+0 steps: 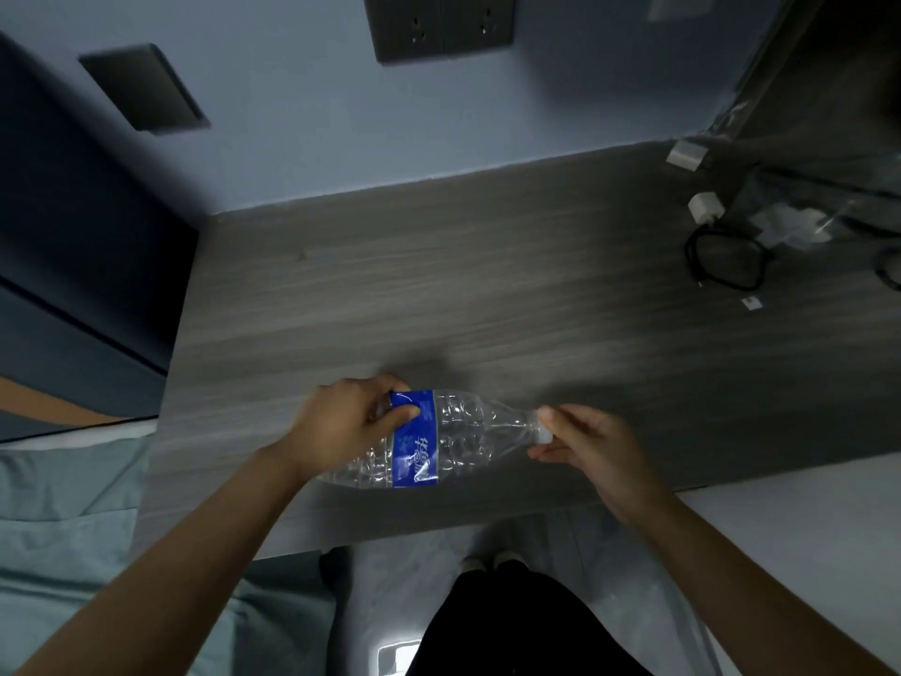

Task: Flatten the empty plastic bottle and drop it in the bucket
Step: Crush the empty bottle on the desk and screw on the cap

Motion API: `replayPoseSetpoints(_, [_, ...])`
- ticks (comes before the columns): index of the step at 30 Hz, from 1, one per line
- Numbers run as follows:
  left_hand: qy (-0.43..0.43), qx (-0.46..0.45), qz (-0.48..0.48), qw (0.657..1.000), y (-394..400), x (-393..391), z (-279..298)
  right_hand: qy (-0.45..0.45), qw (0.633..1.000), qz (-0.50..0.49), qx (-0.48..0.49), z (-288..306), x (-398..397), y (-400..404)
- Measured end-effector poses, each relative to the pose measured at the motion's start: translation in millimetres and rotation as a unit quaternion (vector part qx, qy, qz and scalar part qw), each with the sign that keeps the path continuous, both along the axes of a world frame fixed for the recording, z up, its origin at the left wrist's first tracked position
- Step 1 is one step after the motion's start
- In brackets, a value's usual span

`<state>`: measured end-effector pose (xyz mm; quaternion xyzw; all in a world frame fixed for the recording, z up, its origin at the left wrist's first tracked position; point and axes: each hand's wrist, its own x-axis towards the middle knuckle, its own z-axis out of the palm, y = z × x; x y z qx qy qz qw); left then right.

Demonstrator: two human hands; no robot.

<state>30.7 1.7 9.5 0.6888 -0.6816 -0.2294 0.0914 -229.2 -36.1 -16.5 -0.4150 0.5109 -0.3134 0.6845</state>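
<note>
Legs in dark trousers [492,622] stand nearest to us, above a grey floor, with pale green bedding [73,519] at our left. Just beyond, over the near edge of the desk [439,295], we hold the plastic bottle [439,439] on its side, base to the left and neck to the right; whether it rests on the wood or hangs just above it we cannot tell. Our left hand [346,426] is clenched around the bottle's lower body, thumb pressed onto the blue label [414,439]. Our right hand [592,448] pinches the white cap [542,429] between thumb and fingertips.

We judge the step in hand to be unscrewing the cap, since a sealed bottle traps its air and springs back. To do it well we should hold the body firmly without turning it, twist only the cap, then press the walls flat against the desk from base toward neck so the air leaves through the mouth. The clear walls already look dented and seem thin enough to fold easily.

The label carries white characters, seemingly Chinese, too blurred for us to read.

Farther off at the right lie black-framed glasses [726,258], then a white charger plug [704,207]. On the blue wall behind sit dark socket plates [439,24]. No bucket is in view.
</note>
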Motion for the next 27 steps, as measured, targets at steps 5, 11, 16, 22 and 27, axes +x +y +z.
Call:
replayPoseSetpoints(5, [0.163, 0.162, 0.021, 0.973, 1.1, -2.2, 10.2, 0.002, 1.000, 0.018, -0.003, -1.0, -1.6, 4.3])
replayPoseSetpoints(11, [0.208, 0.229, 0.048, 0.950, 4.6, -10.9, 17.9, 0.040, 0.999, 0.022, -0.011, -0.5, -5.6, 6.7])
replayPoseSetpoints(16, [0.223, 0.213, 0.084, 0.947, 13.6, -22.5, 11.7, 0.066, 0.997, 0.011, 0.039, 0.0, -24.8, 12.3])
replayPoseSetpoints(22, [0.203, 0.174, 0.072, 0.961, 33.5, -41.9, 2.8, 0.072, 0.992, -0.071, 0.077, -9.0, -88.6, 42.3])
replayPoseSetpoints(27, [0.064, 0.167, -0.082, 0.980, 51.8, -66.6, -6.7, 0.126, 0.977, -0.128, 0.116, -34.8, -137.0, 98.3])
